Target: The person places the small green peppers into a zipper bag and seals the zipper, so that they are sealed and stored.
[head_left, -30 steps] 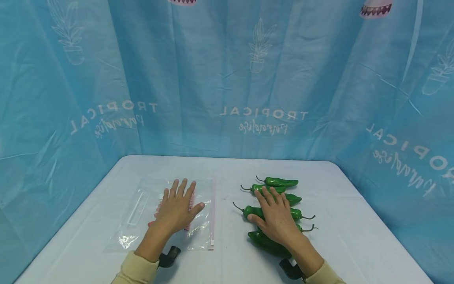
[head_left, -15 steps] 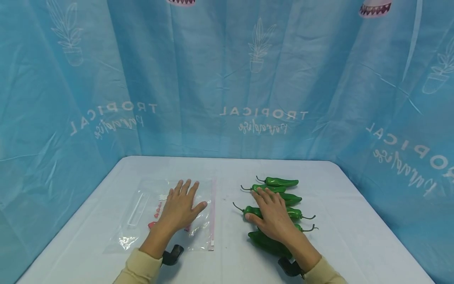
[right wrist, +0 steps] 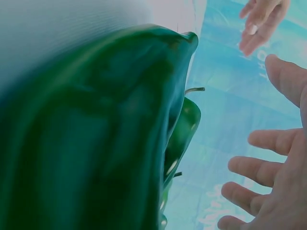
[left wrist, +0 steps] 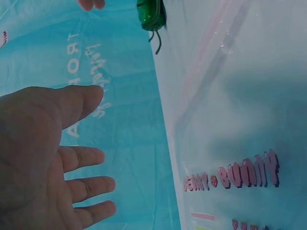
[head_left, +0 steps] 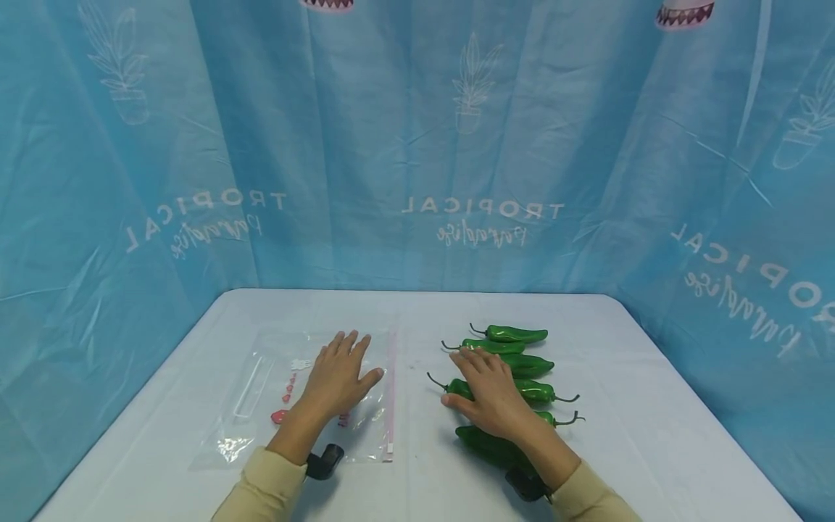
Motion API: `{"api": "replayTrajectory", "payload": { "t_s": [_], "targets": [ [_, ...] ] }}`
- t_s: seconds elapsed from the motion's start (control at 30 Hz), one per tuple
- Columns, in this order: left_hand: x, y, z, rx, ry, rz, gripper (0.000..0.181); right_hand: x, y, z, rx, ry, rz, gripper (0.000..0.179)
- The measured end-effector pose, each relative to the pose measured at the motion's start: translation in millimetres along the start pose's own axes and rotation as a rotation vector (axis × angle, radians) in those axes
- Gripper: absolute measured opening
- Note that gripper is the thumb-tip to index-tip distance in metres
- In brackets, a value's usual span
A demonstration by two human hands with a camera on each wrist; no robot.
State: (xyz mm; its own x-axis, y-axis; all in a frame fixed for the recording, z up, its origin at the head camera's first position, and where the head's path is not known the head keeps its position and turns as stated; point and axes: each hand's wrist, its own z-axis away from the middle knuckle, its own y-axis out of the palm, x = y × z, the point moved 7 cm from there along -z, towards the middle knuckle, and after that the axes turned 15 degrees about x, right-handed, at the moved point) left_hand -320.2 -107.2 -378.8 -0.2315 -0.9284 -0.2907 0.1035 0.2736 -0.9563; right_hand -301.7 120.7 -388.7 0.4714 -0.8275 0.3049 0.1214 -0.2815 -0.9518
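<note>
My left hand (head_left: 335, 382) hovers over a clear zip bag (head_left: 375, 435) lying flat on the left of the table, fingers extended and holding nothing. Pink lettering (left wrist: 249, 173) on the bag shows in the left wrist view, apart from the palm. On the right, my right hand (head_left: 489, 395) is held above several green chili peppers (head_left: 530, 365), its fingers spread and nothing in them. The nearest pepper (right wrist: 96, 129) looms large in the right wrist view, with a gap between it and the fingers. The hand hides the middle of the peppers in the head view.
A white-covered table (head_left: 417, 493) carries the bag and the peppers, which lie in a rough column. Blue printed curtains (head_left: 365, 159) close off the back and both sides. A black wrist mount (head_left: 324, 462) hangs under the left wrist, another (head_left: 525, 484) under the right.
Both hands have shifted slightly, the left one to the right and the right one to the left, so more of the bag's print shows. The bag and peppers stay put.
</note>
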Motion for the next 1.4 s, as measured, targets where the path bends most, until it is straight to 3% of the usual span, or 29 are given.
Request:
{"api": "replayTrajectory", "payload": {
  "t_s": [0.37,0.8,1.4],
  "targets": [
    [0.2,12.4,-10.1,0.074,-0.013,0.014,0.062,3,8,-12.6,0.069,-0.007,-0.024,0.073],
    [-0.7,20.2,-15.7,0.089,0.038,0.046,0.063,2,11,-26.7,0.151,-0.029,-0.038,0.071],
    [-2.8,32.2,-21.1,0.122,0.033,0.077,0.06,9,22,-42.8,0.208,-0.09,-0.058,0.071]
  ]
}}
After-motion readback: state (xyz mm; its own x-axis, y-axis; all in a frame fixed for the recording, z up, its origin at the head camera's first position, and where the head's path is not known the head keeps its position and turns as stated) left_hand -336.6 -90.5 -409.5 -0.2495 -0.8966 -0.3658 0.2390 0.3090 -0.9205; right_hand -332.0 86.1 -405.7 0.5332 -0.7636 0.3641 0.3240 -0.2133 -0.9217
